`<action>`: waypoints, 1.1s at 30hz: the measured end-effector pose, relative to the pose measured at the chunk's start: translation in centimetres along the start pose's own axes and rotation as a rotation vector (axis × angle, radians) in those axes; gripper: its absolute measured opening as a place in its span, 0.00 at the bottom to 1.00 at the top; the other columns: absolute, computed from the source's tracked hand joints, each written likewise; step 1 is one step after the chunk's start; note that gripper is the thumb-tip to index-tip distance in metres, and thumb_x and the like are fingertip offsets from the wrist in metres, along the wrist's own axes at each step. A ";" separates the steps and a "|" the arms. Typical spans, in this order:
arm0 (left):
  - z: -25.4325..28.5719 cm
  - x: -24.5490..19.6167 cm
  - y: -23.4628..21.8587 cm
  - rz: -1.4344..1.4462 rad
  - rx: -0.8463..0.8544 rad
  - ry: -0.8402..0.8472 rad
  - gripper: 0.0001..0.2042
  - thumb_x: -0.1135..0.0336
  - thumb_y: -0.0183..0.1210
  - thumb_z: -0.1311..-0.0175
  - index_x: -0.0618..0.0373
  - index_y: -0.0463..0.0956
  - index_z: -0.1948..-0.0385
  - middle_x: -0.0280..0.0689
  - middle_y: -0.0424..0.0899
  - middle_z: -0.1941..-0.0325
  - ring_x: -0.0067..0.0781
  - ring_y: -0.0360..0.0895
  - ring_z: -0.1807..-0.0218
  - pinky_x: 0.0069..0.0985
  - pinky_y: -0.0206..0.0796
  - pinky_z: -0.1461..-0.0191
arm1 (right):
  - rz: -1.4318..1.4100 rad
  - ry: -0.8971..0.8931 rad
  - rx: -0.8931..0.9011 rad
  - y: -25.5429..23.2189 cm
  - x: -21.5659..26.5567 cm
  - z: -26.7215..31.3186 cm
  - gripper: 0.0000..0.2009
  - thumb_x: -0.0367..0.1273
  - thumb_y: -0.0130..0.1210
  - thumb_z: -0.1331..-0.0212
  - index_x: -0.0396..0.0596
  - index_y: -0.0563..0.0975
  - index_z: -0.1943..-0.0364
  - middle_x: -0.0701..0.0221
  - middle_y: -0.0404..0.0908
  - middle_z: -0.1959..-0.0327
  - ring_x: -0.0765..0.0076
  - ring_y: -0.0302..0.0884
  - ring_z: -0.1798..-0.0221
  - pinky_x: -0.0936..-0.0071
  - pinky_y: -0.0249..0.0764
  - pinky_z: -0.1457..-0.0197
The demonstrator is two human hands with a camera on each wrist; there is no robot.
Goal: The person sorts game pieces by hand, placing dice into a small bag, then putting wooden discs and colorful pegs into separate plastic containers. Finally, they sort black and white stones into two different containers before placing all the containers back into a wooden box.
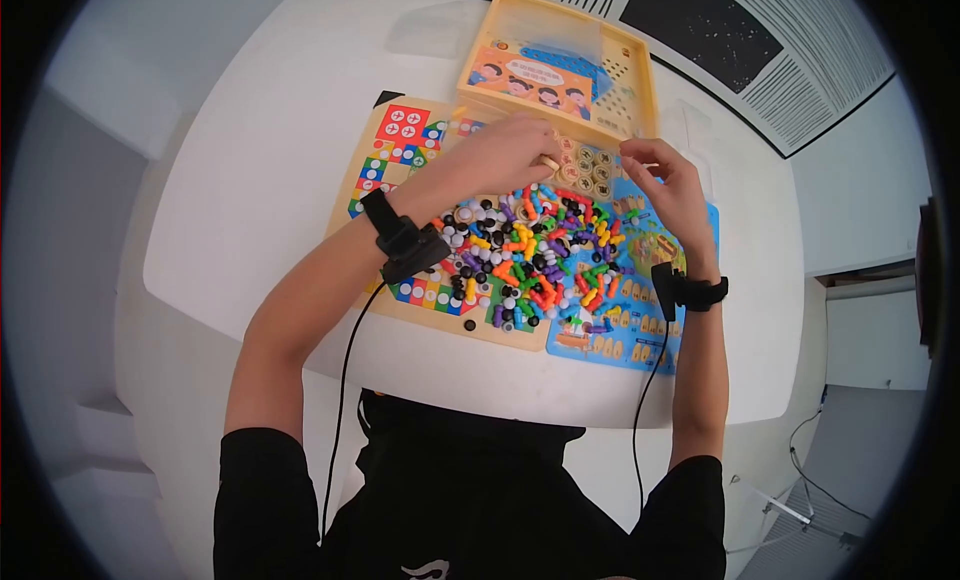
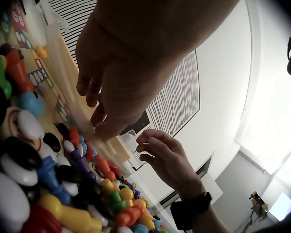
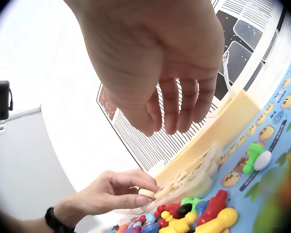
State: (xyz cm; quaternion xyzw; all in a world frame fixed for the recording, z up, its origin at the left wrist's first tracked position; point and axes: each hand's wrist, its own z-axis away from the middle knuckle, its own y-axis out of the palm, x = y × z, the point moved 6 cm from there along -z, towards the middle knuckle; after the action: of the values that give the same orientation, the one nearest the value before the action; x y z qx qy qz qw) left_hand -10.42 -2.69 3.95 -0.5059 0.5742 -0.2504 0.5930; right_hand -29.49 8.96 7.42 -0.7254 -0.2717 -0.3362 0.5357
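Observation:
Between the thumb and fingers of my left hand is a pale round disc, held over a clear tray of round wooden pieces with characters on them. My right hand hovers at the tray's right with its fingers loosely bent and nothing in them, as the right wrist view shows. In front of the tray spreads a heap of colourful pegs mixed with black and white round pieces.
A yellow box with a picture card and a blue sheet stands behind the tray. Printed game boards lie under the heap on the white table. One black piece sits near the front edge.

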 end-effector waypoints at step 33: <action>1.3 -3.4 -0.9 -0.067 -0.050 -0.002 0.18 0.63 0.64 0.29 0.53 0.80 0.39 0.40 0.78 0.41 0.44 0.75 0.38 0.35 0.68 0.36 | 0.094 -0.201 0.284 0.1 -0.7 1.1 0.11 0.33 0.61 0.32 0.40 0.84 0.53 0.64 0.87 0.58 0.63 0.85 0.60 0.64 0.82 0.54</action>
State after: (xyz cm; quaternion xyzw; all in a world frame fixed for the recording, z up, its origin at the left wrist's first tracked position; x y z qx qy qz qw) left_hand -9.71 0.37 6.00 -0.5398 0.5625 -0.2550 0.5720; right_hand -29.63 9.93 6.62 -0.6842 -0.3344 -0.1950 0.6181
